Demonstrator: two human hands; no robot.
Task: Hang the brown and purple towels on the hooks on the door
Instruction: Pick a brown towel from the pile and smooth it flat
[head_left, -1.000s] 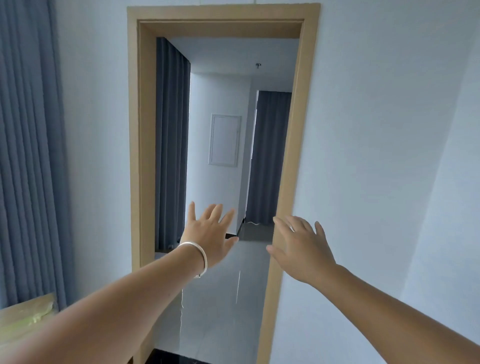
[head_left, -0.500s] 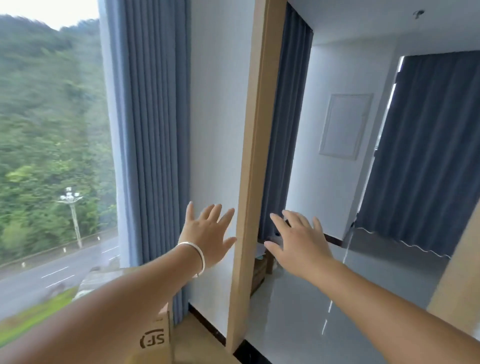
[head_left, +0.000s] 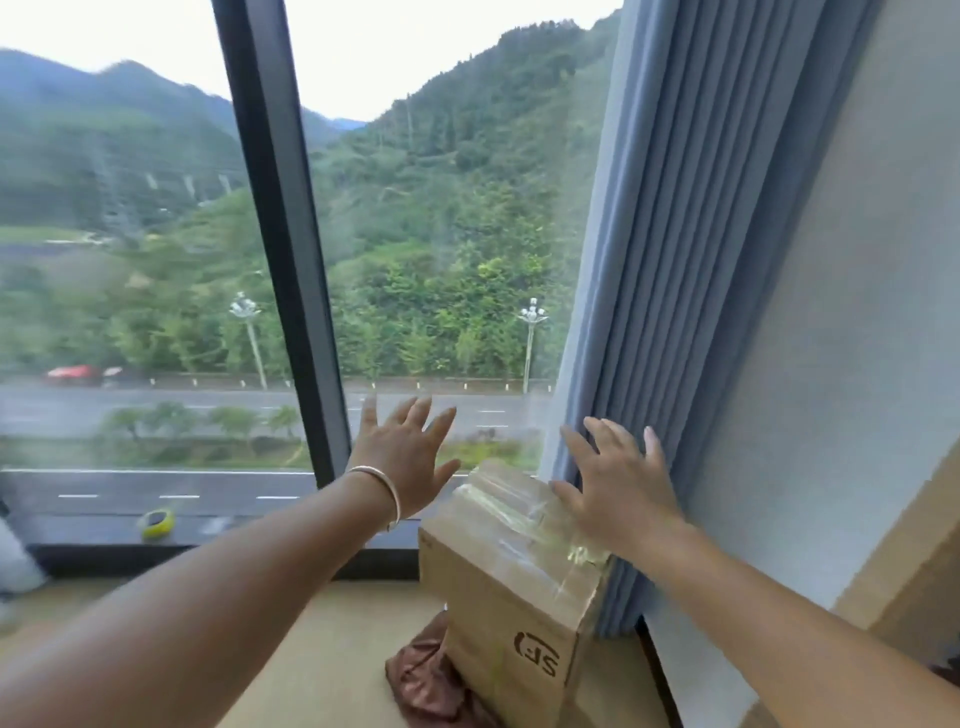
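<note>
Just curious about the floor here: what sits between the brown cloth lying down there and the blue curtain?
In the head view, a taped cardboard box stands between the brown cloth on the floor and the blue curtain.

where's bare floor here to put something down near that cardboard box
The light wooden floor lies bare left of the taped brown cardboard box, up to the dark window sill. It is crowded at the box's base, where brown crumpled cloth lies, and on its right against the blue pleated curtain.
</note>
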